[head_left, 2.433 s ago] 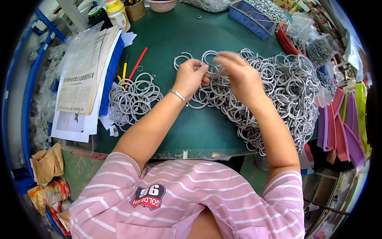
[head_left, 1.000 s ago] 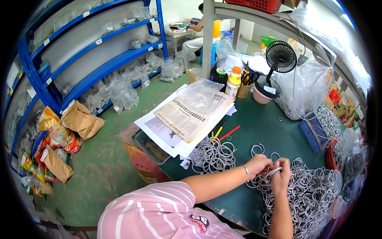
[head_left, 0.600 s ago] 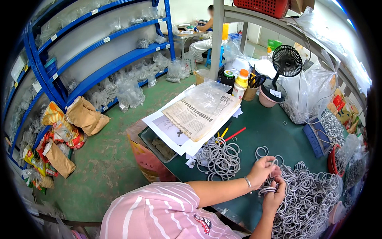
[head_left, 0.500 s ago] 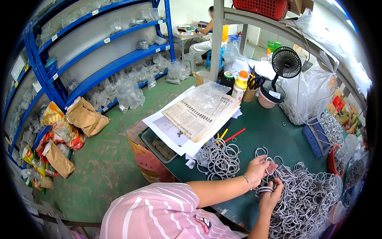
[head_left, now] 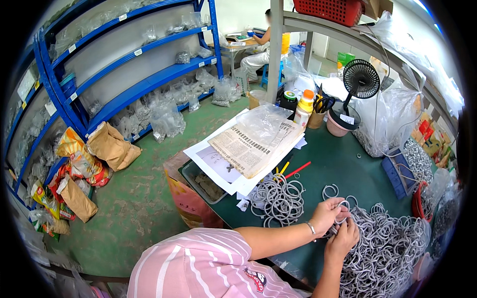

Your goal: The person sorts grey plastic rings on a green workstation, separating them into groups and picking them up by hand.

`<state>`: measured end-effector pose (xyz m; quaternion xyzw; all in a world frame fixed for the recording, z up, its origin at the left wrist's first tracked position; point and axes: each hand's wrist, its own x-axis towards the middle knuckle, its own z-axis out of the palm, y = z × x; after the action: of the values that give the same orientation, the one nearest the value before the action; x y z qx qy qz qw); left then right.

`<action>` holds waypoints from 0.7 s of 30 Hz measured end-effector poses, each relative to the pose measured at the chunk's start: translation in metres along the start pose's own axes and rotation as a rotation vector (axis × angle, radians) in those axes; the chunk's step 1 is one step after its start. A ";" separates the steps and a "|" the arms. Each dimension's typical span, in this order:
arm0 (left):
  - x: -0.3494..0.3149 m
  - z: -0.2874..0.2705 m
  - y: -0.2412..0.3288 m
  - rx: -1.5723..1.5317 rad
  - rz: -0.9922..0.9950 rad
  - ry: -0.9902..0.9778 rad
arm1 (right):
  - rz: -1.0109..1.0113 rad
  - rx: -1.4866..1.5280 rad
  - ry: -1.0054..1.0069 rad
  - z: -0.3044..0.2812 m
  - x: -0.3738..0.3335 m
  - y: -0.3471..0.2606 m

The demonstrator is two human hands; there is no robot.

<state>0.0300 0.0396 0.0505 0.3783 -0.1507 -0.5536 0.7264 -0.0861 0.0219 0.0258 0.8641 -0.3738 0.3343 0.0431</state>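
My left hand (head_left: 328,214) pinches a single grey open ring (head_left: 343,202) between thumb and fingers, raised at the left edge of a big heap. Just below and touching close to it, my right hand (head_left: 343,241) is closed with its fingers curled up; grey rings show at its fingers, mostly hidden. The large heap of grey rings (head_left: 385,248) spreads to the right of both hands. A smaller pile of rings (head_left: 278,201) lies left of them, and a few loose rings (head_left: 330,191) rest just beyond my left hand.
On the green table (head_left: 323,154) are papers with newspaper (head_left: 253,149), a red stick (head_left: 299,168), bottles, a small black fan (head_left: 361,79) and a blue bin (head_left: 397,174). A grey bin (head_left: 198,184) stands left. Blue shelves (head_left: 144,79) hold bagged parts. A person (head_left: 258,49) sits far off.
My left hand has lifted the ring upright into plain sight. My right hand has come up closer to it, its fingers curling in. The whole view has shifted slightly.
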 end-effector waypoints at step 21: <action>0.033 -0.050 -0.012 -0.042 -0.287 0.023 | -0.059 0.033 -0.086 0.009 0.001 0.010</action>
<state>0.0650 0.0277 0.0021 0.3870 -0.0749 -0.6505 0.6491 -0.0873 0.0112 0.0180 0.8889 -0.3443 0.3014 0.0226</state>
